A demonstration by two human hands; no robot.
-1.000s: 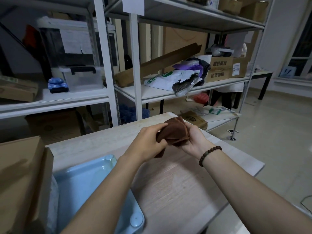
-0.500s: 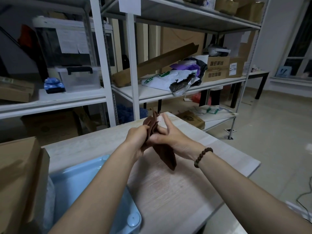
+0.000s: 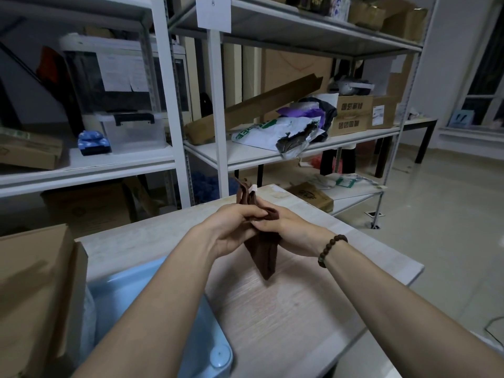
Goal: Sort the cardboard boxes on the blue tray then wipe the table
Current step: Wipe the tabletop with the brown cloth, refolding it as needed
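Holding one brown cloth (image 3: 265, 255) in two hands, gripping its bunched middle with the curled fingers of the left hand (image 3: 231, 227) and the right hand (image 3: 289, 227), pressed close together above the pale wooden surface (image 3: 286, 309). Lets one pointed end hang down toward the surface, touching or not cannot tell; shows one small white tag (image 3: 253, 188) at the upper end. Wears one string of dark beads (image 3: 331, 251) on the right wrist. Counts one blue tray (image 3: 122, 296) at the near left of the surface, with one cardboard box (image 3: 32, 296) standing upright at its left side; cannot tell a second box from a flap of the first, nor standing inside the tray from standing beside it. Finds on the shelves (image 3: 114, 162) behind one clear plastic bin (image 3: 133, 132) with a dark handle, contents not clear, one blue toy tank (image 3: 94, 143) just beside it, and two printed cartons (image 3: 351, 115) stacked one on the other
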